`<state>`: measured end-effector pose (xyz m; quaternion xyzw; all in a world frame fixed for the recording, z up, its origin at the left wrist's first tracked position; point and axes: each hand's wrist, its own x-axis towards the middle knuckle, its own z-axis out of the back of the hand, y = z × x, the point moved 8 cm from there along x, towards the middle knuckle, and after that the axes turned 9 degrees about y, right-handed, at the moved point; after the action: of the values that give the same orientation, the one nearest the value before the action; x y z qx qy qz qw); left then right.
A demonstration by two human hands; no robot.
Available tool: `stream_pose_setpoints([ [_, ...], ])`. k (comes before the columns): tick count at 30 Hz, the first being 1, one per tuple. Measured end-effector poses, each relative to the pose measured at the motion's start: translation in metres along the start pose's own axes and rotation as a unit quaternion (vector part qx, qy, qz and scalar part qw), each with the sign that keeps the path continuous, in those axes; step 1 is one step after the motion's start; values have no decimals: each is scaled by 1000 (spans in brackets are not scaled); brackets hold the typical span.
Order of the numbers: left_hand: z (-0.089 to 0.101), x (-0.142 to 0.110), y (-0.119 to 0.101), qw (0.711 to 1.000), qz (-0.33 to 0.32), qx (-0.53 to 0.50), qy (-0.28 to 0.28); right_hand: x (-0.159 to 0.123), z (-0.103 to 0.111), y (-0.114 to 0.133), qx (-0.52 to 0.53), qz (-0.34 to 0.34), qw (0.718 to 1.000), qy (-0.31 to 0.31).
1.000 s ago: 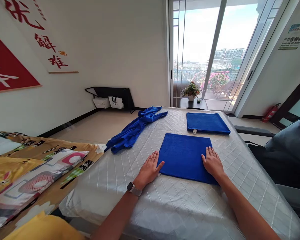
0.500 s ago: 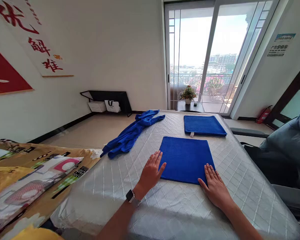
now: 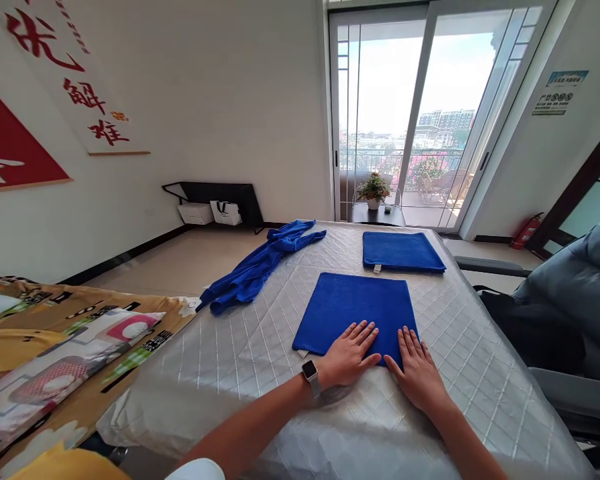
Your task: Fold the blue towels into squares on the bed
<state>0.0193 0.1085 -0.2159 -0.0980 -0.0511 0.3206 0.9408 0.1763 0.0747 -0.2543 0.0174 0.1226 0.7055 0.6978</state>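
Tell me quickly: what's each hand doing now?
Left hand: open, partly on the nearest blue cloth, gripping nothing.
Right hand: open, partly on it too, gripping nothing.

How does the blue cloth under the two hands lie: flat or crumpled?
Flat: the blue cloth shows a smooth top and straight edges. Folded layers: cannot tell.

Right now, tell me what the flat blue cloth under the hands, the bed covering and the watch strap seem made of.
Flat blue cloth: soft fabric, possibly microfibre or terry; the surface looks matte and slightly fuzzy.
Bed covering: likely glossy plastic film over quilting, given the silvery shine and diamond pattern.
Watch strap: silvery-grey, perhaps metal mesh; too small to be sure.
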Motion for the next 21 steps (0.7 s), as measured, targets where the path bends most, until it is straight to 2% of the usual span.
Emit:
stream_pose_setpoints([
  [5,11,-92,86,989,143,13,19,-1,2,1,9,1,1000,6],
  [8,14,-141,113,980,195,21,-7,-1,1,1,14,4,1000,3],
  [10,15,-158,116,978,205,16,-24,-1,-1,0,16,7,1000,-2],
  [14,26,-164,108,973,223,-18,-65,-3,2,-3,11,21,999,-26],
  [17,39,-166,104,960,251,-33,-122,-6,16,-5,11,33,998,-60],
  [21,48,-169,98,957,234,-33,-170,-11,37,-6,52,41,993,-103],
])
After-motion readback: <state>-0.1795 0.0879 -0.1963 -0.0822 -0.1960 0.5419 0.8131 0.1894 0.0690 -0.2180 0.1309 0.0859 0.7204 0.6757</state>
